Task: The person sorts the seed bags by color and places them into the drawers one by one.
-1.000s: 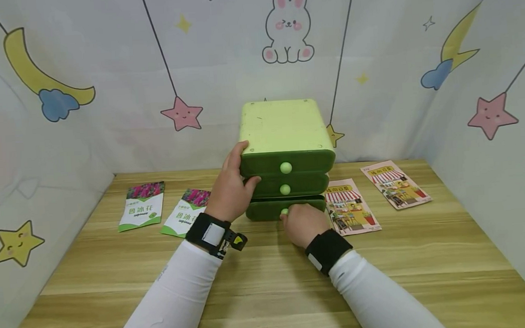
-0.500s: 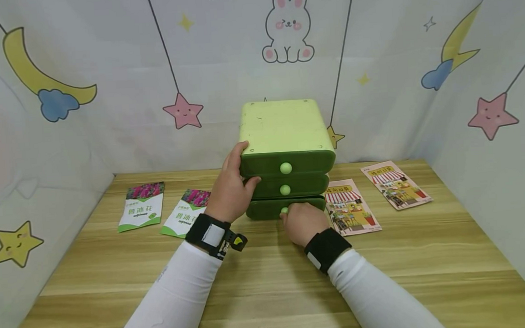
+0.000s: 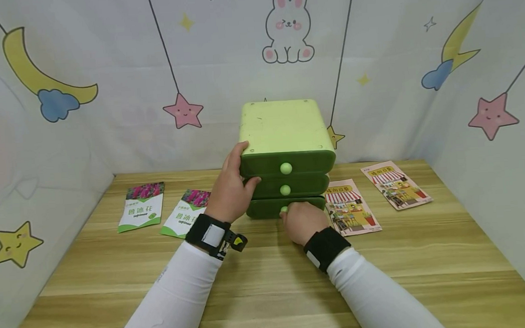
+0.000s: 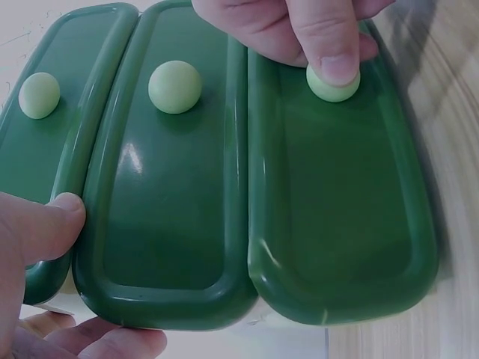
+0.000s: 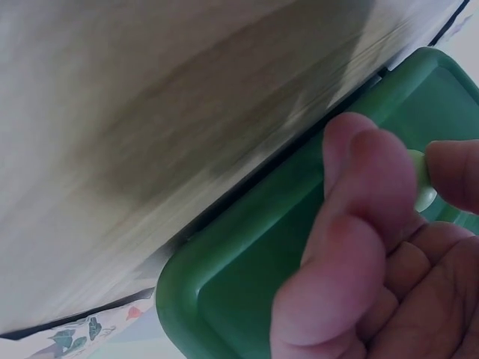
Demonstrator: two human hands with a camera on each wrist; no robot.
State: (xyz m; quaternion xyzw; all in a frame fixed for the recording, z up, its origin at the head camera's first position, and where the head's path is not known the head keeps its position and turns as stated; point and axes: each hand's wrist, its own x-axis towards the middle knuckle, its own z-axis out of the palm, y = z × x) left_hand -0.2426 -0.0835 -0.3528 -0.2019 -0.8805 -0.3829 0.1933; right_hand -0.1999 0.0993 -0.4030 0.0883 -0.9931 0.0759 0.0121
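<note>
A small desktop drawer cabinet (image 3: 282,125), pale green with three dark green drawer fronts and round light green knobs, stands on the wooden table. My left hand (image 3: 230,193) grips its left side, thumb on the front edge and fingers along the side wall. Low at the front, my right hand (image 3: 306,224) pinches the knob (image 5: 425,183) of the bottom drawer (image 4: 337,209) between thumb and finger. That drawer front sits nearly level with the middle drawer (image 4: 165,209), a thin dark line showing above it in the head view. The drawers' insides are hidden.
Two white-and-green seed packets with pink flowers lie at the left, the outer packet (image 3: 142,206) apart and the inner packet (image 3: 180,218) partly behind my left wrist. On the right are two pink illustrated packets, the nearer packet (image 3: 353,208) beside the cabinet and the farther packet (image 3: 396,185).
The bottom drawer has slid slightly inward, narrowing the dark gap above it, and my right hand has moved a little forward with its knob. My left hand stays in place.
</note>
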